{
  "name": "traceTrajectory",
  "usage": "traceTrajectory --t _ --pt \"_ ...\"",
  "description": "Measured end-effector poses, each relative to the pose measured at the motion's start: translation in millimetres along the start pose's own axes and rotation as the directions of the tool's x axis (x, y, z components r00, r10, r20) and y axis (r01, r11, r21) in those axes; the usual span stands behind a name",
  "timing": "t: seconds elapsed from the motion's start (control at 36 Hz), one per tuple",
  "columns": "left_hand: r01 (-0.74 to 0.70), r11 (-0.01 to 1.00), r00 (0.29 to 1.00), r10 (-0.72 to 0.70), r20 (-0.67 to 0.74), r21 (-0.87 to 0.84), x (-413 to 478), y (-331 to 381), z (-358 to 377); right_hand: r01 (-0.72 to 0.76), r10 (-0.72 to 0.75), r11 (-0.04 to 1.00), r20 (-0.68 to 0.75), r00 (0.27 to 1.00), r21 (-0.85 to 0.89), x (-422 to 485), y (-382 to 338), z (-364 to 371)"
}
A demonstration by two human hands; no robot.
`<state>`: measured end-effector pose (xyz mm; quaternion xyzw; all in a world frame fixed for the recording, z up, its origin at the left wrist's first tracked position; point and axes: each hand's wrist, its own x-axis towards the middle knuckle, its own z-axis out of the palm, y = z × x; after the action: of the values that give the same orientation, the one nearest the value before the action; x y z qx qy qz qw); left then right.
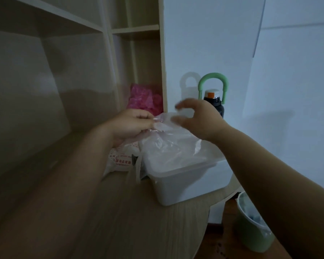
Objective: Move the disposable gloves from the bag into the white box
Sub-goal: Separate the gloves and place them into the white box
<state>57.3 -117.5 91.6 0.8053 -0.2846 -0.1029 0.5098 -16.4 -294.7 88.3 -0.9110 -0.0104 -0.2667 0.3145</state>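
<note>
Over the white box [183,186], a thin clear sheaf of disposable gloves [168,139] hangs from its top edge, its lower part draping onto film already lying in the box's open mouth. The left hand [133,126] pinches that top edge between thumb and curled fingers, just above the box's far left corner. The right hand [198,120] is blurred, its fingers spread wide and bent, holding nothing; it sits at the upper right of the film, and whether it touches the film cannot be told. The step in hand looks like settling this batch into the box. To do it well, the spread hand should come down flat on the film and press it below the rim before the pinch lets go, since such light plastic tends to spring up, cling to skin and trail over the edge. The left hand should lower rather than drop, so that no loose corner catches on the rim. Left of the box and touching it, the bag [120,161] with red print slumps on the wooden table [120,221]; more gloves may remain inside, though that is hidden. Beyond stand a dark bottle [216,107] with a green handle and something pink [144,100] in the shelf; a green bin [251,232] sits on the floor.
</note>
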Motion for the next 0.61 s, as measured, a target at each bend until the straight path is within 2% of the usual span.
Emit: traceTrajectory --t 0.03,0.08,0.14,0.25,0.28,0.33,0.42,0.5,0.56,0.61 --pt "0.004 1.0 1.0 -0.004 0.003 0.02 2.7 0.4 -0.5 0.007 -0.008 1.0 -0.022 1.0 -0.02 1.6 2.3 -0.8" --pt "0.035 0.999 0.999 -0.035 0.001 0.037 7.0 0.5 -2.4 -0.021 0.024 0.996 -0.033 0.999 0.086 6.0 7.8 -2.6" --pt "0.07 0.997 0.998 -0.07 -0.002 0.044 12.2 -1.4 -5.2 -0.149 0.148 0.96 0.019 0.989 0.237 9.6 11.5 -7.5" --pt "0.152 0.988 0.986 -0.15 -0.069 0.021 18.9 -12.9 -8.0 -0.314 0.326 0.894 0.016 0.945 0.32 20.2 33.8 -12.0" --pt "0.169 0.985 0.984 -0.17 -0.06 -0.019 19.7 -15.7 -6.6 -0.361 0.375 0.854 0.038 0.926 0.374 22.3 38.2 -11.9" --pt "0.208 0.967 0.975 -0.217 -0.045 -0.147 21.8 -19.3 -1.9 -0.487 0.476 0.71 0.163 0.864 0.508 24.4 44.7 -9.6" --pt "0.287 0.874 0.953 -0.302 0.025 -0.393 24.2 -25.6 6.5 -0.592 0.547 0.563 0.277 0.79 0.577 22.8 50.2 -0.2" --pt "0.325 0.751 0.942 -0.309 0.129 -0.575 24.9 -32.0 11.2 -0.608 0.625 0.436 0.264 0.735 0.663 23.1 54.0 8.7" --pt "0.3 0.727 0.949 -0.293 0.116 -0.618 25.8 -33.9 14.0 -0.545 0.654 0.331 0.229 0.721 0.771 24.0 53.9 10.9" --pt "0.253 0.698 0.959 -0.274 0.077 -0.669 27.0 -32.9 16.3 -0.478 0.633 0.269 0.22 0.742 0.836 24.4 52.4 12.0"
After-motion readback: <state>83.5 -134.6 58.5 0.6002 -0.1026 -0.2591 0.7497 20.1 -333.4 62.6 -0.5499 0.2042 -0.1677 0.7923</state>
